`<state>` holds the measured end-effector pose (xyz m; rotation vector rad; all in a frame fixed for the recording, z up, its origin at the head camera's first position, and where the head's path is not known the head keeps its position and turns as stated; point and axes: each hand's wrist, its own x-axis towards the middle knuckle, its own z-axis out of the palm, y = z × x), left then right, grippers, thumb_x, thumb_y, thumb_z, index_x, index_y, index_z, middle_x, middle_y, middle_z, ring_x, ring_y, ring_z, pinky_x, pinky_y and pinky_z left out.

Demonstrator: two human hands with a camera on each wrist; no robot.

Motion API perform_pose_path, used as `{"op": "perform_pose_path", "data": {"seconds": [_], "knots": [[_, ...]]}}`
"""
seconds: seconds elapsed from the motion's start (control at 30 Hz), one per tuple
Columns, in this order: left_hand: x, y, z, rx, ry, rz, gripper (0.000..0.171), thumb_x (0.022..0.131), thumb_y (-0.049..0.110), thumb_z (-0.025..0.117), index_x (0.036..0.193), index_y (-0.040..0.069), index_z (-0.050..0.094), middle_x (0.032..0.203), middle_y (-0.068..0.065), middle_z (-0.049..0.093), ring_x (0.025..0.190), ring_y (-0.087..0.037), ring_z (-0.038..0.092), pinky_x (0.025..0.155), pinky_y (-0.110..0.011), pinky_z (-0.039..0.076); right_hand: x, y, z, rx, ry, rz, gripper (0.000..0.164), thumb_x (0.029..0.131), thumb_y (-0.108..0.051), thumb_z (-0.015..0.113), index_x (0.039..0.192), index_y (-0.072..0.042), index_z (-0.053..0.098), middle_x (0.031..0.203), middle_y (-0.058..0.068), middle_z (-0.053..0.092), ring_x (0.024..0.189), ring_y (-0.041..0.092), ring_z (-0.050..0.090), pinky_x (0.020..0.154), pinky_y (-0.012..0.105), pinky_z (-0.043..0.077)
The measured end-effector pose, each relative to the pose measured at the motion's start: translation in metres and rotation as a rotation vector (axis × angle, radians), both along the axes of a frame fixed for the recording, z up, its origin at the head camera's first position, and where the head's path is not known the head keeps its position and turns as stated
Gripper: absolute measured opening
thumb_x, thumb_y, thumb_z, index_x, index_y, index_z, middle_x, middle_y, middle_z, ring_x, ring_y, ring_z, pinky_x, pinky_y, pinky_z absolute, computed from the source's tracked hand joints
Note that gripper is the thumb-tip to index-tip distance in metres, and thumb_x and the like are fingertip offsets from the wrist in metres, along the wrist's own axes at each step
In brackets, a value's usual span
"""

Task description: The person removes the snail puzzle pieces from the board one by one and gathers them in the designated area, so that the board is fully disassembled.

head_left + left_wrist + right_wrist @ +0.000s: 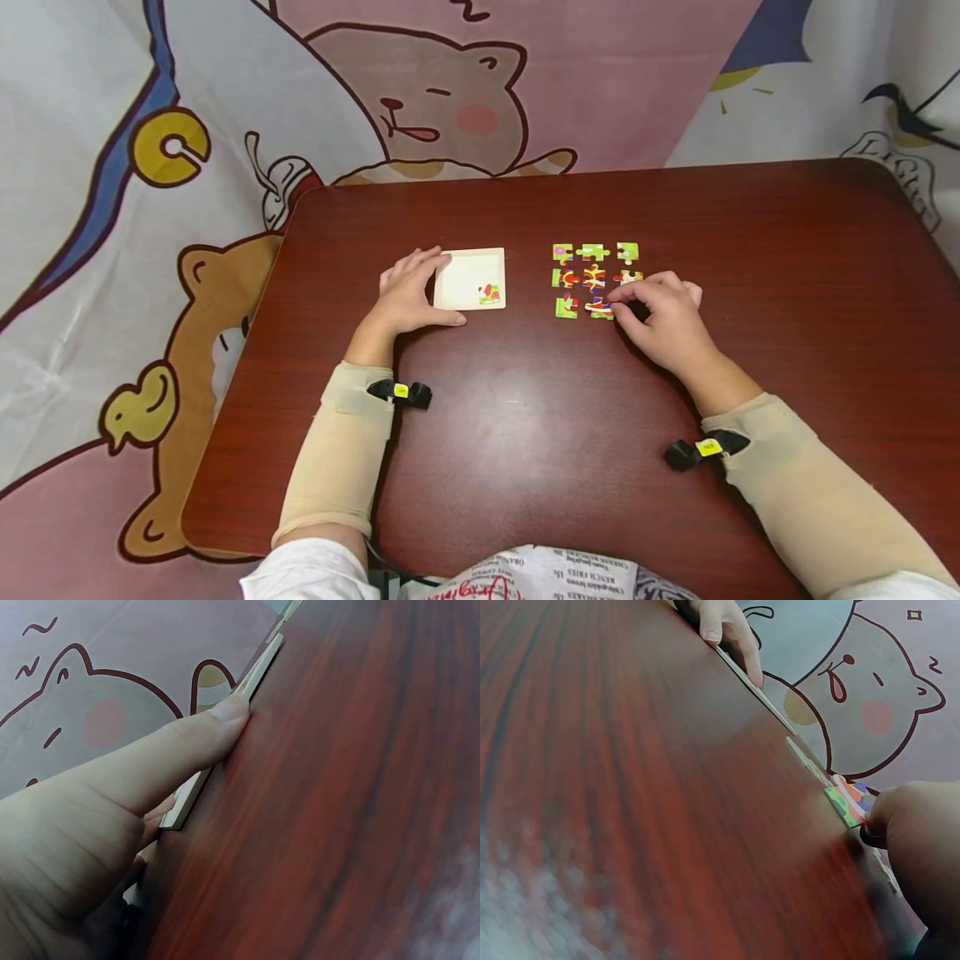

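Note:
A square, pale wooden puzzle tray lies left of centre on the table. One red, white and green jigsaw piece sits in its lower right corner. My left hand holds the tray from its left side, thumb along the near edge and fingers at the far left corner. To the right, my right hand pinches a colourful jigsaw piece between thumb and index finger; the right wrist view shows it tilted up from the tabletop. Several other jigsaw pieces lie in loose rows beside it, one partly behind the fingers.
The dark red-brown wooden table has rounded corners. A curtain with cartoon bears hangs behind its far and left edges. Small black cameras are strapped over the beige sleeves. A cable runs beside the left forearm.

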<state>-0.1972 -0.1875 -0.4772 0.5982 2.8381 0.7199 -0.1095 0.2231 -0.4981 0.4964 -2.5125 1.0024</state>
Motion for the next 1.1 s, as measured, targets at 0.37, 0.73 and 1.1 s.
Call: {"op": "perform_pose_path", "data": {"seconds": [0.37, 0.73, 1.1], "knots": [[0.001, -0.001, 0.000, -0.006, -0.001, 0.005, 0.116, 0.069, 0.062, 0.094, 0.164, 0.019, 0.044, 0.174, 0.000, 0.030, 0.161, -0.029, 0.018, 0.119, -0.061, 0.017, -0.005, -0.004, 0.003, 0.088, -0.012, 0.007, 0.013, 0.092, -0.005, 0.077, 0.101, -0.014, 0.080, 0.101, 0.006, 0.080, 0.101, 0.033, 0.056, 0.089, 0.064, 0.025], [-0.002, 0.000, 0.002, -0.001, 0.004, -0.002, 0.115, 0.069, 0.063, 0.093, 0.164, 0.020, 0.044, 0.174, 0.000, 0.030, 0.161, -0.030, 0.018, 0.119, -0.060, 0.017, -0.008, -0.003, 0.006, 0.046, 0.068, -0.008, 0.012, 0.090, -0.007, 0.080, 0.101, -0.011, 0.081, 0.109, 0.010, 0.073, 0.111, 0.041, 0.051, 0.089, 0.064, 0.024], [-0.002, 0.000, 0.001, -0.001, -0.009, 0.002, 0.115, 0.069, 0.061, 0.094, 0.164, 0.020, 0.044, 0.174, -0.001, 0.030, 0.161, -0.030, 0.017, 0.119, -0.060, 0.017, -0.019, -0.027, 0.005, 0.004, 0.115, 0.085, 0.016, 0.083, -0.018, 0.082, 0.098, -0.014, 0.080, 0.110, 0.008, 0.073, 0.109, 0.038, 0.052, 0.088, 0.063, 0.025]]}}
